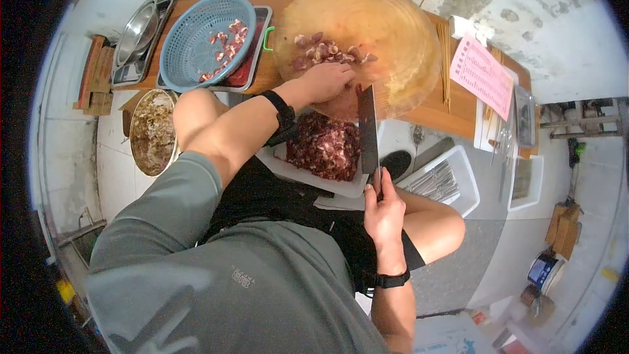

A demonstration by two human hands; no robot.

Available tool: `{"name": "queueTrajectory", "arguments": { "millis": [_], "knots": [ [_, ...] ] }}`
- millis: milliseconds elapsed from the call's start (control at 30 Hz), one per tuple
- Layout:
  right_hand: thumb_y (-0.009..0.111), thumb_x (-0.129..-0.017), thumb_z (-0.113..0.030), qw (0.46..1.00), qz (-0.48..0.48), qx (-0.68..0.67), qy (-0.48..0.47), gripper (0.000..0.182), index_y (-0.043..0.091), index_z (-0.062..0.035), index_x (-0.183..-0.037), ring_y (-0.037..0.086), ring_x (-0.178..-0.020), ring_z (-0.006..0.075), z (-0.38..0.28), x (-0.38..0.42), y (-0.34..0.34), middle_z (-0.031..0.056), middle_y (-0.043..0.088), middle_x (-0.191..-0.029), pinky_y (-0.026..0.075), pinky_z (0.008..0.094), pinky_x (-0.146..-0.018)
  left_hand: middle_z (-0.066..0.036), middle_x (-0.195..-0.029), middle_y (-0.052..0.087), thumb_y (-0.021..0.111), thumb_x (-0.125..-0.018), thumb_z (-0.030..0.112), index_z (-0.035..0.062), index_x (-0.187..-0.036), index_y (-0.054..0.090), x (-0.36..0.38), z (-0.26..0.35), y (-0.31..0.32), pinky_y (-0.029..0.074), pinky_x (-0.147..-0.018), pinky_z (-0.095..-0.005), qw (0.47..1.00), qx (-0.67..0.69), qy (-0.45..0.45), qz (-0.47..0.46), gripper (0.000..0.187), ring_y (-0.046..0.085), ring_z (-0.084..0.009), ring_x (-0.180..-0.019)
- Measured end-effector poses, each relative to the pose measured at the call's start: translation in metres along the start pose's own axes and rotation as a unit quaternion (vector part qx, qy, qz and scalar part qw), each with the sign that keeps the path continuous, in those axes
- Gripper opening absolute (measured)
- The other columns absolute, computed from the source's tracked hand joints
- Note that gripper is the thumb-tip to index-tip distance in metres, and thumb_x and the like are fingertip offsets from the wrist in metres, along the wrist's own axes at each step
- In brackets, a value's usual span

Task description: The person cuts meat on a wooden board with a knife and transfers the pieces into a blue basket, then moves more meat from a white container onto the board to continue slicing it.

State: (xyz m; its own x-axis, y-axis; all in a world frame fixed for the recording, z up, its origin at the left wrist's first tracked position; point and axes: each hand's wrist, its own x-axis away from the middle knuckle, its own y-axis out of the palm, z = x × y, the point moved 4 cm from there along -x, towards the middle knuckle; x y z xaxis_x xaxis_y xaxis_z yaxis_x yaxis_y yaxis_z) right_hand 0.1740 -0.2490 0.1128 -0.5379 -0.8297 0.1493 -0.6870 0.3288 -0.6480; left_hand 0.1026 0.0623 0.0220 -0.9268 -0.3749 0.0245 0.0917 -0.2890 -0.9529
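My right hand (383, 213) grips the handle of a long, broad-bladed knife (368, 128), its blade pointing away from me over the near edge of the round wooden chopping board (400, 39). On the board, my left hand (329, 82) lies with its fingers curled together close to the blade's tip; what is under them is hidden. Several chunks of raw meat (321, 49) lie just beyond the left fingers. Below the board's near edge, a white tub (350, 190) holds a heap of chopped dark red meat (324, 147).
A blue colander (173, 59) with some meat pieces stands left of the board, partly over a metal tray (262, 26). Skewers (443, 59) and a pink printed sheet (485, 75) are on the right. A white bin (465, 183) of metal sticks sits by my right knee.
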Motion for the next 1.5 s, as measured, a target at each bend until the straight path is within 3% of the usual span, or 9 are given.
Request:
{"name": "queueTrajectory", "arguments": {
  "millis": [133, 200, 267, 300, 400, 467, 867, 1100, 1500],
  "knots": [
    [0.065, -0.094, -0.016, 1.0, -0.007, 0.0, -0.009, 0.045, 0.056, -0.0008, -0.136, 0.069, -0.093, 0.0444, -0.002, -0.002, -0.002, 0.0284, 0.069, -0.099, 0.055, 0.0491, -0.079, -0.016, -0.113, 0.063, 0.063, -0.083, 0.007, 0.0087, -0.116, 0.063, 0.024, 0.013, 0.009, 0.053, -0.092, -0.0458, 0.996, 0.045, 0.074, 0.032, 0.032, 0.063, -0.0383, -0.105],
    [0.065, -0.094, -0.017, 1.0, -0.019, 0.005, -0.01, 0.045, 0.056, -0.0008, -0.136, 0.069, -0.094, 0.0446, -0.009, -0.003, -0.004, 0.029, 0.069, -0.1, 0.055, 0.0492, -0.08, -0.014, -0.11, 0.064, 0.063, -0.083, 0.006, 0.0064, -0.11, 0.065, 0.039, 0.024, 0.006, 0.053, -0.089, -0.0433, 0.979, 0.043, 0.134, 0.146, 0.028, 0.064, -0.0356, -0.102],
    [0.064, -0.095, -0.012, 0.997, -0.06, -0.007, 0.055, 0.046, 0.054, 0.0038, -0.137, 0.065, -0.116, 0.0363, -0.012, -0.006, -0.004, 0.0258, 0.067, -0.12, 0.053, 0.0387, -0.095, -0.014, -0.111, 0.064, 0.064, -0.082, 0.005, 0.0066, -0.113, 0.065, 0.051, 0.03, 0.001, 0.053, -0.089, -0.0431, 0.974, 0.061, 0.107, 0.192, 0.031, 0.064, -0.036, -0.103],
    [0.064, -0.095, -0.012, 0.997, -0.061, -0.007, 0.056, 0.046, 0.054, 0.0038, -0.137, 0.065, -0.116, 0.0363, -0.011, -0.006, -0.004, 0.0258, 0.067, -0.12, 0.053, 0.0387, -0.095, -0.014, -0.113, 0.065, 0.065, -0.081, 0.003, 0.0068, -0.116, 0.066, 0.057, 0.032, -0.004, 0.053, -0.09, -0.0429, 0.965, 0.078, 0.081, 0.239, 0.034, 0.064, -0.0364, -0.103],
    [0.064, -0.095, -0.012, 0.997, -0.061, 0.012, 0.045, 0.046, 0.054, 0.0031, -0.137, 0.066, -0.114, 0.0362, -0.007, -0.008, -0.002, 0.0261, 0.068, -0.118, 0.053, 0.039, -0.094, -0.016, -0.12, 0.066, 0.066, -0.084, 0.002, 0.0095, -0.121, 0.066, 0.063, 0.028, 0.013, 0.054, -0.096, -0.0431, 0.969, 0.106, 0.045, 0.218, 0.038, 0.064, -0.0373, -0.11],
    [0.065, -0.093, -0.017, 0.999, -0.028, 0.029, -0.035, 0.048, 0.055, -0.0011, -0.137, 0.069, -0.085, 0.0434, -0.006, -0.009, 0.002, 0.0254, 0.069, -0.092, 0.056, 0.0507, -0.077, -0.015, -0.117, 0.066, 0.067, -0.082, 0.003, 0.0075, -0.117, 0.068, 0.06, 0.03, 0.015, 0.054, -0.094, -0.0421, 0.964, 0.099, 0.06, 0.238, 0.035, 0.065, -0.0357, -0.108],
    [0.064, -0.094, -0.023, 0.983, -0.016, 0.165, -0.079, 0.057, 0.047, -0.002, -0.144, 0.067, -0.064, 0.0381, -0.033, 0.001, 0.012, 0.0186, 0.068, -0.089, 0.057, 0.0496, -0.056, -0.012, -0.107, 0.069, 0.069, -0.081, 0.007, 0.0043, -0.104, 0.07, 0.05, 0.029, 0.014, 0.054, -0.083, -0.043, 0.955, 0.139, 0.075, 0.252, 0.023, 0.066, -0.0347, -0.096],
    [0.057, -0.097, -0.02, 0.984, -0.109, 0.14, -0.005, 0.057, 0.04, 0.0011, -0.147, 0.068, -0.074, 0.0444, -0.051, 0.0, 0.021, 0.0262, 0.066, -0.097, 0.058, 0.0509, -0.064, -0.014, -0.11, 0.068, 0.072, -0.078, 0.004, 0.0044, -0.11, 0.068, 0.051, 0.03, 0.013, 0.054, -0.085, -0.043, 0.963, 0.127, 0.057, 0.232, 0.032, 0.065, -0.0359, -0.099],
    [0.059, -0.096, -0.019, 0.985, -0.09, 0.145, 0.005, 0.058, 0.04, 0.0011, -0.147, 0.067, -0.071, 0.0433, -0.049, 0.001, 0.032, 0.025, 0.066, -0.096, 0.057, 0.0519, -0.062, -0.015, -0.11, 0.068, 0.073, -0.079, 0.006, 0.0044, -0.111, 0.068, 0.049, 0.03, 0.012, 0.054, -0.084, -0.0447, 0.964, 0.112, 0.068, 0.232, 0.032, 0.065, -0.0371, -0.099]
  ]
}}
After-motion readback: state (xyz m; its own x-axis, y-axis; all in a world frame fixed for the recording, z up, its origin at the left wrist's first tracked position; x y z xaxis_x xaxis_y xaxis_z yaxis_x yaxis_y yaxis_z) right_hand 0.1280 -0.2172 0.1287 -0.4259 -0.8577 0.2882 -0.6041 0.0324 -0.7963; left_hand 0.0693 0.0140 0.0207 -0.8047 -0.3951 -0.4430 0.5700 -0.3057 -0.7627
